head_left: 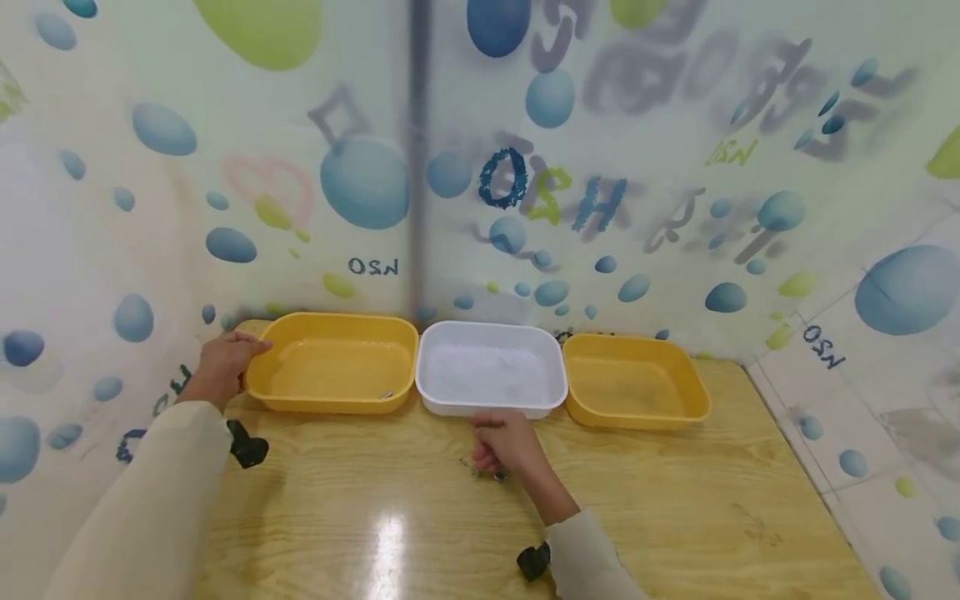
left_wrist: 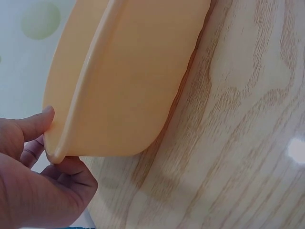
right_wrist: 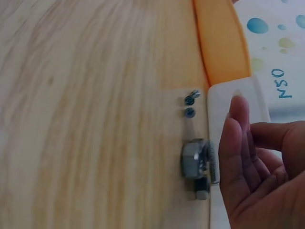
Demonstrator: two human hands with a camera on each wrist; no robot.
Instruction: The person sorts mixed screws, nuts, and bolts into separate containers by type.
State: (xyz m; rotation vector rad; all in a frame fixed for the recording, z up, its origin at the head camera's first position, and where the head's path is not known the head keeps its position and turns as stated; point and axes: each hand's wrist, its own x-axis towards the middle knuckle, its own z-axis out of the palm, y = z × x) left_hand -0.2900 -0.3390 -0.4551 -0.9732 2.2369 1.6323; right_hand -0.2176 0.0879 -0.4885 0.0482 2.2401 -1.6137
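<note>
My left hand (head_left: pixel 222 367) grips the outer left end of a yellow plastic tray (head_left: pixel 330 403), with thumb and fingers on its rim (left_wrist: pixel 88 71). A few tiny metal pieces (head_left: pixel 386 394) lie inside that tray. My right hand (head_left: pixel 506 442) hovers at the front of the white tray (head_left: pixel 491 410), fingers fairly straight and the thumb close to them. Nothing shows between these fingers. Below and beside it on the table lie small screws (right_wrist: pixel 189 112), a big hex nut or bolt head (right_wrist: pixel 192 160) and a threaded part (right_wrist: pixel 211 162), partly covered by the hand in the head view.
A second yellow tray (head_left: pixel 637 419) adjoins the white one on the right; all three trays stand in a row against the patterned wall (head_left: pixel 465 283). The wooden table (head_left: pixel 675 517) reaches toward me, bounded by a tiled side wall (head_left: pixel 862 433) on the right.
</note>
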